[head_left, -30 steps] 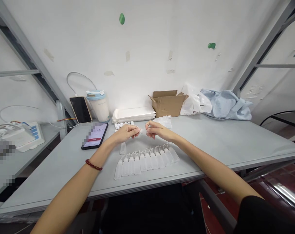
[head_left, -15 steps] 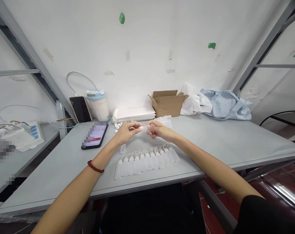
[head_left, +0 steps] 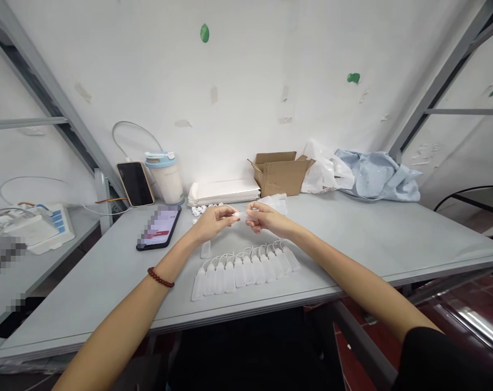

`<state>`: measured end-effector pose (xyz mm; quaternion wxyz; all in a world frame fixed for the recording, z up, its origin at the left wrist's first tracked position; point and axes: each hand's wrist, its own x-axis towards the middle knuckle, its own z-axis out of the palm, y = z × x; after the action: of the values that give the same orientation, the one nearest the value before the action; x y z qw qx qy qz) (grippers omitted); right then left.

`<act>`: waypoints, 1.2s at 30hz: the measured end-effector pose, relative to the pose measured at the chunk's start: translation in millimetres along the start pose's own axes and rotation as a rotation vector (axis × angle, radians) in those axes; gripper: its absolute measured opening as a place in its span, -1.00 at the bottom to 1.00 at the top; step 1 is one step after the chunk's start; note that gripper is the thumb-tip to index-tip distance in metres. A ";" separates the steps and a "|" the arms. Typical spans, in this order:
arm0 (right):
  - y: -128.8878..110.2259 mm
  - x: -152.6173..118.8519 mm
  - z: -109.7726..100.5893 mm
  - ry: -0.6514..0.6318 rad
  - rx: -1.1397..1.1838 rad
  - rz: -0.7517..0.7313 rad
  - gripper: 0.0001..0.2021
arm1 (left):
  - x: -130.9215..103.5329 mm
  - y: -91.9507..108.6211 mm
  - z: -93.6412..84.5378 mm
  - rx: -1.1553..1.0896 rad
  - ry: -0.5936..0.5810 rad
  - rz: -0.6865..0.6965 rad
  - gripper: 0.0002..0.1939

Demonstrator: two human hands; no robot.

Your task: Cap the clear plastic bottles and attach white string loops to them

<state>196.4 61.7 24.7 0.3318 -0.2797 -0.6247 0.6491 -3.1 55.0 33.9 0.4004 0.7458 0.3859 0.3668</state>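
Note:
Over the middle of the table, my left hand (head_left: 214, 224) is closed in a pinch on a small white cap, mostly covered by the fingertips. Facing it, my right hand (head_left: 266, 218) grips a small translucent plastic bottle (head_left: 242, 216), its neck end meeting the cap between the two hands. Below them on the table lies a slanting row of similar bottles (head_left: 246, 270), each with a thin white loop at its top. A single bottle (head_left: 206, 249) lies apart under my left wrist. Several small white caps (head_left: 197, 209) are heaped behind my left hand.
A phone (head_left: 159, 228) lies left on the grey table (head_left: 364, 233). Behind stand another phone (head_left: 134, 183), a lidded cup (head_left: 165, 176), a white stack (head_left: 224, 191), an open cardboard box (head_left: 282, 176), a white plastic bag (head_left: 326, 171) and blue cloth (head_left: 379, 174). Clear plastic packaging (head_left: 277, 203) lies behind my right hand.
The gap between my hands has narrowed: the cap and the bottle's neck, apart earlier, now meet. The row of bottles has stayed in place.

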 end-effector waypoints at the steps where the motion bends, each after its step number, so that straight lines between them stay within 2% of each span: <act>1: -0.8 -0.4 0.5 0.002 0.004 0.001 -0.75 | 0.3 -0.3 -0.3 -0.011 0.000 -0.005 -0.68; 8: 0.0 1.1 1.5 -0.016 -0.083 -0.022 -0.74 | 0.8 -3.7 0.9 -0.013 -0.024 -0.090 -0.57; 10: 2.7 2.0 2.1 0.048 -0.253 -0.085 -0.74 | 0.6 -2.1 3.3 -0.050 0.005 -0.109 -0.59; 13: 7.4 2.4 3.7 0.199 -0.668 -0.273 -0.74 | 1.6 -2.2 6.7 -0.113 0.064 -0.184 -0.62; 16: 11.3 2.1 4.8 0.252 -0.996 -0.423 -0.75 | 2.5 -4.5 7.5 -0.164 0.087 -0.243 -0.63; 20: 12.5 0.9 4.3 0.270 -1.236 -0.457 -0.80 | 0.1 -2.6 4.8 -0.113 0.023 -0.151 -0.63; 24: 11.3 -0.3 2.9 0.235 -1.313 -0.439 -0.79 | -2.8 2.3 2.5 0.057 -0.037 -0.022 -0.67; 27: 10.7 -0.3 2.0 0.238 -1.327 -0.442 -0.77 | -2.6 2.9 1.9 0.110 -0.038 0.002 -0.68; 33: 11.2 -0.7 4.5 0.286 -1.247 -0.508 -0.78 | 0.0 0.6 0.4 0.002 -0.053 -0.074 -0.57; 36: 10.2 -1.7 8.6 0.297 -1.094 -0.498 -0.78 | -0.2 0.6 0.4 -0.088 -0.050 -0.129 -0.59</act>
<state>190.0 55.0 15.0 0.3651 -0.3425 -0.8608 0.0921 -2.8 54.5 34.2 0.4650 0.7100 0.4066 0.3381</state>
